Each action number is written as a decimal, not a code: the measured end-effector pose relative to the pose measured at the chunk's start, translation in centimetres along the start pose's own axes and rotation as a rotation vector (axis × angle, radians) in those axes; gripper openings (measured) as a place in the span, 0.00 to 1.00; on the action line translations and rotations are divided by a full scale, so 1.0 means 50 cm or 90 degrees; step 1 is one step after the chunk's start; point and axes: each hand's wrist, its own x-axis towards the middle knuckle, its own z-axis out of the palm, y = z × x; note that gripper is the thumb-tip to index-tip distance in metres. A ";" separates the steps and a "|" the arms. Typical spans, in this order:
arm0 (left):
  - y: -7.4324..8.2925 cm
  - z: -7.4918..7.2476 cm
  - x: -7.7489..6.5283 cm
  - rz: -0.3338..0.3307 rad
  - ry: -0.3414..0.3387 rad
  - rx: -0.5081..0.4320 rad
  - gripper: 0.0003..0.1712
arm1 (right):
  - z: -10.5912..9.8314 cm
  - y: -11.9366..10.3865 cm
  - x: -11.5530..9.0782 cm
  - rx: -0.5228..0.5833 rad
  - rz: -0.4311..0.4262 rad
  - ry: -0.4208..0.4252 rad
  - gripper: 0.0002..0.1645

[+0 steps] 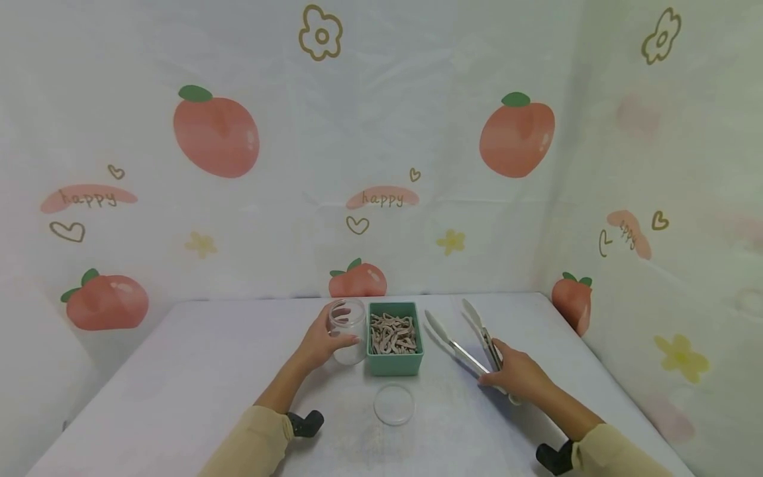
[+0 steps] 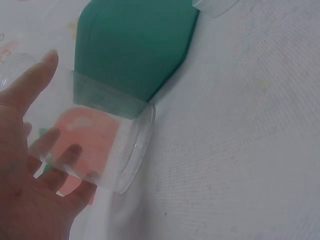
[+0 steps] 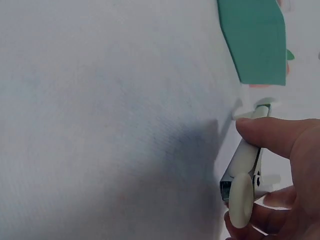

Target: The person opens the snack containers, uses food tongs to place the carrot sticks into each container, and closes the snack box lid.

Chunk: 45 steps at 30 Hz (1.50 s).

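My left hand (image 1: 322, 341) grips a clear plastic jar (image 1: 349, 344), thumb on the near side and fingers behind it. Through the jar's wall in the left wrist view, those fingers (image 2: 65, 160) show, and nothing lies inside. In my right hand (image 1: 518, 372) is a pair of metal tongs (image 1: 467, 354), held near the hinge end, with white tips spread apart and pointing away. Between the hands stands a green box (image 1: 395, 365) filled with a heap of beige, loop-like strips (image 1: 393, 333). The jar is right beside its left wall.
A round clear lid (image 1: 394, 405) lies flat on the white table (image 1: 208, 397), in front of the green box. Behind the table hangs a white curtain (image 1: 286, 232) printed with peaches; another side of it runs along the right. Black straps (image 1: 306, 424) sit at both wrists.
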 end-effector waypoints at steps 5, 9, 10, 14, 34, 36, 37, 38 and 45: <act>-0.002 0.000 0.001 0.001 0.003 0.006 0.49 | -0.015 0.007 -0.007 0.017 0.016 -0.004 0.55; -0.005 0.002 0.002 0.000 0.001 0.010 0.48 | -0.026 0.018 -0.012 0.023 0.009 0.003 0.49; -0.005 0.002 0.001 0.001 0.001 0.011 0.47 | -0.029 0.021 -0.014 0.025 0.007 0.008 0.47; -0.005 0.002 0.001 0.006 0.005 0.010 0.47 | -0.041 0.029 -0.015 0.028 -0.012 0.027 0.40; -0.001 0.002 -0.001 0.013 0.004 0.004 0.47 | -0.145 0.027 -0.010 0.027 -0.101 0.062 0.28; -0.003 0.002 0.000 0.016 0.004 0.005 0.48 | -0.159 0.022 -0.006 0.028 -0.113 0.070 0.28; -0.004 0.002 0.001 0.016 0.004 0.004 0.48 | -0.165 0.018 -0.004 0.029 -0.116 0.075 0.28; -0.004 0.002 0.000 0.016 0.004 0.005 0.48 | -0.171 0.014 -0.002 0.029 -0.121 0.081 0.28; -0.004 0.002 -0.002 0.011 0.007 0.004 0.49 | -0.205 -0.025 0.003 0.052 -0.134 0.132 0.25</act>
